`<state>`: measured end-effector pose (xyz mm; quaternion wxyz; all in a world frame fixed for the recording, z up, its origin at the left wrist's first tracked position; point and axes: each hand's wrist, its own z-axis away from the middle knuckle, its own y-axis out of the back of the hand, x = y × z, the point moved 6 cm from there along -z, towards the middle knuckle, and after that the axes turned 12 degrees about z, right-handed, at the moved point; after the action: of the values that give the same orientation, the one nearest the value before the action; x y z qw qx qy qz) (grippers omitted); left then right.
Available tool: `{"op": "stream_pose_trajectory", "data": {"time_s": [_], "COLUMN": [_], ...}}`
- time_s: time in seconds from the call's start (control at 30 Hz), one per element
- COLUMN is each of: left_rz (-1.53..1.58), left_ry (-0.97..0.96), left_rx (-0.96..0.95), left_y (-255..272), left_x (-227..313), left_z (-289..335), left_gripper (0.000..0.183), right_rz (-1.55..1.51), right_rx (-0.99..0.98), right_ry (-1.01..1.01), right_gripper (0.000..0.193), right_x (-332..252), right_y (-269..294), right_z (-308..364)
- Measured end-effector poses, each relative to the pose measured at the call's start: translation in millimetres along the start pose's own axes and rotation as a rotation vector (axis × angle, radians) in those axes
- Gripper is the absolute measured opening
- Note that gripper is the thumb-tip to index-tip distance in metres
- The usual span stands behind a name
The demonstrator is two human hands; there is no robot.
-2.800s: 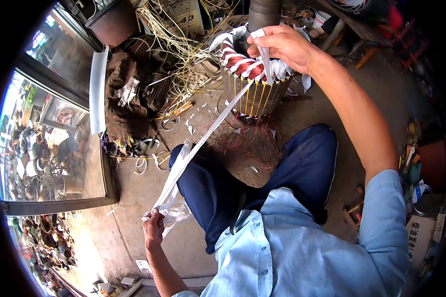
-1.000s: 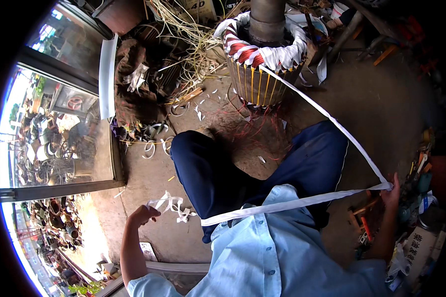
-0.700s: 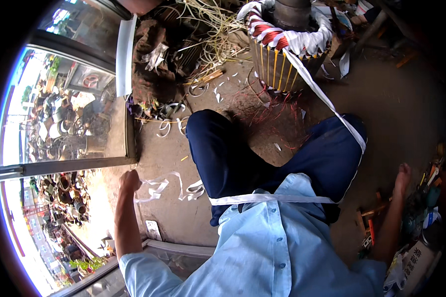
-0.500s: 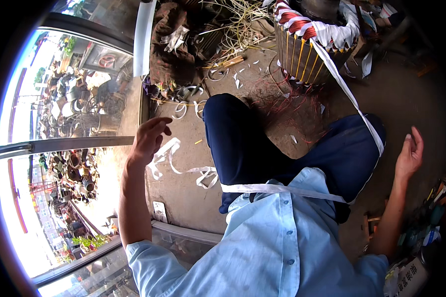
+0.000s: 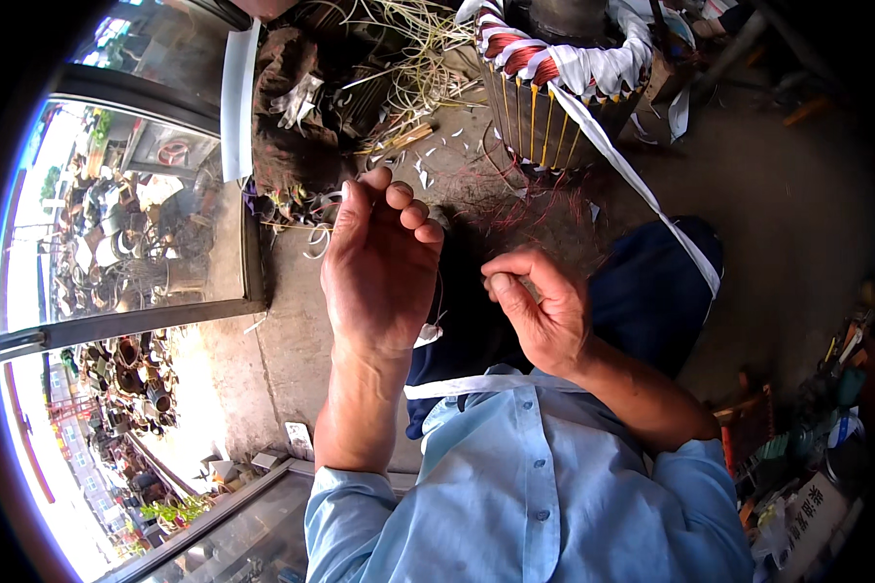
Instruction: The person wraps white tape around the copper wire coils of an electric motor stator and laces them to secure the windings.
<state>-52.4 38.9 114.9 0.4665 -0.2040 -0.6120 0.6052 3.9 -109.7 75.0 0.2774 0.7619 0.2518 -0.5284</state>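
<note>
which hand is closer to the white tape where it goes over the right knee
Right. The right hand is left of the right knee, apart from the white tape there; the left hand is farther left, beyond the right hand.

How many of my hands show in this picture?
2: the left hand, just left of centre, and the right hand, just right of centre, in front of the dark trousers. Neither is hidden.

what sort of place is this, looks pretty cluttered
Probably an electric motor repair workshop. Pointing that way: an upright dark cylindrical core with red wire windings partly wrapped in white tape, thin red wire scraps on the brown floor, and a tangle of pale thin strands.
</note>
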Motion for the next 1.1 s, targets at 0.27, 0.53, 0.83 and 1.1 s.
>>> {"op": "stream_pose_trajectory", "data": {"time_s": [0.27,0.53,0.83,1.1], "left_rz": [0.015,-0.343,-0.264,-0.172], "left_ry": [-0.063,-0.181,-0.078,0.059], "left_rx": [-0.043,-0.025,0.004,-0.134], "left_y": [13.1,27.3,54.3,34.5], "left_x": [-30.9,-15.6,-22.2,-48.2], "left_z": [-17.5,-18.0,-35.6,-51.7], "left_gripper": [0.028,0.034,0.031,0.040], "right_rz": [-0.775,-0.615,0.326,0.401], "right_rx": [-0.229,0.016,0.060,0.279], "right_ry": [-0.477,-0.440,0.068,0.077], "right_gripper": [0.014,0.012,0.013,0.014], "right_x": [28.4,33.7,0.4,-29.8], "right_y": [-38.9,8.5,77.2,119.3], "right_z": [16.5,0.6,-29.1,-58.8]}}
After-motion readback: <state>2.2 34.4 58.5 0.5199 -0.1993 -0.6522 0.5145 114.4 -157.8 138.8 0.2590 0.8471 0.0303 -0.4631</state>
